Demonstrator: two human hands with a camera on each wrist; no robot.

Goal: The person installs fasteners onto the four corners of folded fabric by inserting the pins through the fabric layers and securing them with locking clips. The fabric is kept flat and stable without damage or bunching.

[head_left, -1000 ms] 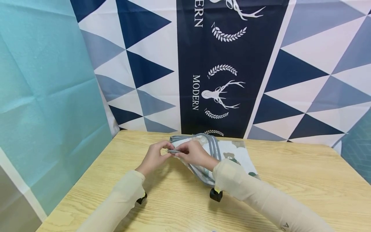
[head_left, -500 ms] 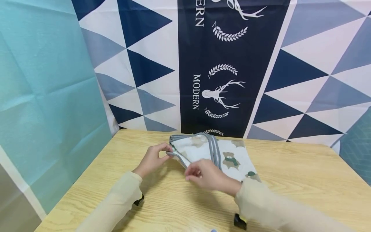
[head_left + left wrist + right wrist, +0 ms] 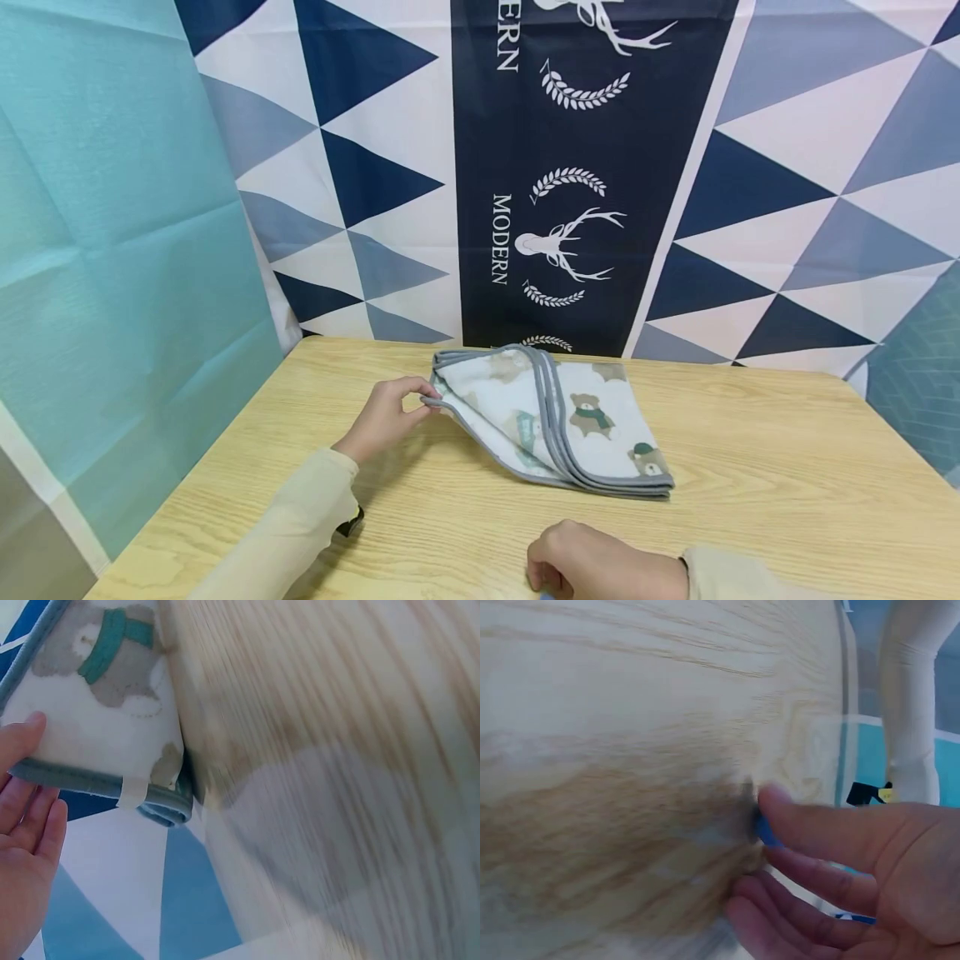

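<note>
A folded white blanket (image 3: 468,400) with grey binding and a bear print lies toward the back of the table. My left hand (image 3: 386,415) pinches the bound edge at its left corner, lifting it slightly. In the left wrist view, the thumb lies on the printed face of the blanket (image 3: 75,735), with fingers under the grey-blue hem. A small white tag (image 3: 133,792) sits on that hem. My right hand (image 3: 600,560) is low at the front, fingers curled. In the right wrist view, its thumb and forefinger pinch a small blue object (image 3: 766,831), mostly hidden and blurred.
The wooden table (image 3: 757,467) reaches back to a hanging patterned cloth (image 3: 390,167) with triangles and deer heads. A turquoise cloth (image 3: 127,250) hangs at the left. A black wrist device (image 3: 350,523) shows under the left sleeve.
My right hand has left the blanket edge and moved down toward the front of the table, to the blue object. The left hand keeps its pinch on the corner.
</note>
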